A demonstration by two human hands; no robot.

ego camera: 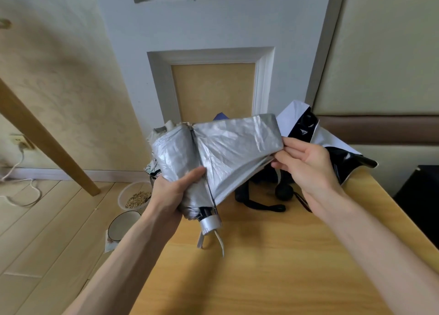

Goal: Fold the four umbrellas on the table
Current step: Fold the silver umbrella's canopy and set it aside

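Overhead, head view | left hand [174,191] grips silver umbrella [213,153] above the bench [273,267] | right hand [306,165] pinches its canopy edge | black-and-white umbrella [308,129] lies behind on bench, far right.

On the pale wooden plank floor [47,243] stand a clear round plastic tub [133,197] holding brownish grainy matter and, just beside it, a white round bowl with a dark rim [123,225]. A white cable [28,205] loops across the floor below a wall socket [20,140], and a slanted light wooden beam [47,142] crosses before the cream patterned wall. Behind stands a grey-white panelled door [133,65] with a yellow inset
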